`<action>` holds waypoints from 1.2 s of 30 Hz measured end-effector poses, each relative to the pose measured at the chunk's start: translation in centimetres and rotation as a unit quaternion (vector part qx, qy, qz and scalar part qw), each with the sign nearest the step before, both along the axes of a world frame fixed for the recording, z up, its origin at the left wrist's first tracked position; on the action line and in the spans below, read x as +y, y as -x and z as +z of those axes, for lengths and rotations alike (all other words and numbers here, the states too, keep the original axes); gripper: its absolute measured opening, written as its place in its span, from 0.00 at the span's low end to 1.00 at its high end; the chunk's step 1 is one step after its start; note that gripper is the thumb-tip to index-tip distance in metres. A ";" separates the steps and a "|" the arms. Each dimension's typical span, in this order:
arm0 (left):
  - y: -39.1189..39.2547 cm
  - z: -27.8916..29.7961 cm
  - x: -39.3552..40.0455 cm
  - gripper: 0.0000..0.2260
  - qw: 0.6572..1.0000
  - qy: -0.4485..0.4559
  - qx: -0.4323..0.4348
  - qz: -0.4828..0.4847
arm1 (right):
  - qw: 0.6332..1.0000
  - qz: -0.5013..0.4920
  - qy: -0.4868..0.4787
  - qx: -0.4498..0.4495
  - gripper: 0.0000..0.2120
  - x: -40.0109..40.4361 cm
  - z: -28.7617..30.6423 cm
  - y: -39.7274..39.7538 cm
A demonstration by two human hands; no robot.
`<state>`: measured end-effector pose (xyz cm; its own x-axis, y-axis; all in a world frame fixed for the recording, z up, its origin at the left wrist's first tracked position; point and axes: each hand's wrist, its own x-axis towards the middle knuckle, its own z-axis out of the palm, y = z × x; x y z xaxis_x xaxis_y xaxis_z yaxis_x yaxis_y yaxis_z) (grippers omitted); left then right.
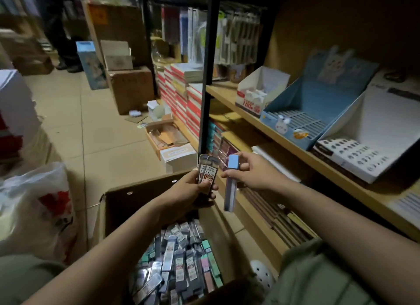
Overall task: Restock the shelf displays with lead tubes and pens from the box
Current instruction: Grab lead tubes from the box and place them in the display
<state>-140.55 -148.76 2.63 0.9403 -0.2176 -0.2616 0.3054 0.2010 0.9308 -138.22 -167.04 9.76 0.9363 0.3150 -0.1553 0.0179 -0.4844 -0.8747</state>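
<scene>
Hands sorting lead tubes over the box (pixel 118 204).
Left hand (pixel 193 188) grips labelled tubes (pixel 208 174); right hand (pixel 247 171) pinches a blue tube (pixel 230 186): slot it upright into the blue display (pixel 318 113) beyond the box.

Wooden shelf (pixel 229 93) bears three, perhaps cardboard, display trays (pixel 313 113).

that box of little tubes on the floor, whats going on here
A person is restocking a stationery shelf from the cardboard box, which is full of loose lead tubes. The left hand grips a couple of clear lead tubes; the right hand pinches a light blue tube over the box. The blue display tray on the shelf looks nearly empty.
</scene>
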 end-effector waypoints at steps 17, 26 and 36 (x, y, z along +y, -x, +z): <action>-3.5 1.2 -5.5 0.13 0.994 0.081 -0.046 -0.055 | 0.991 -0.098 -0.057 -0.068 0.12 -4.5 0.0 -3.8; -7.5 4.2 -7.2 0.13 0.990 0.086 -0.050 -0.105 | 0.961 -0.168 -0.198 -0.095 0.08 -6.8 0.9 -4.0; -9.7 4.4 -7.2 0.12 0.987 0.093 -0.086 -0.103 | 0.938 -0.224 -0.048 -0.259 0.17 -9.4 7.4 -3.8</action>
<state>-130.89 -155.94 7.00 0.8984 -0.4373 -0.0406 0.1989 0.3228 0.9254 -134.42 -176.42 17.16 0.9204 -0.1382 0.3657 0.2661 -0.4637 -0.8451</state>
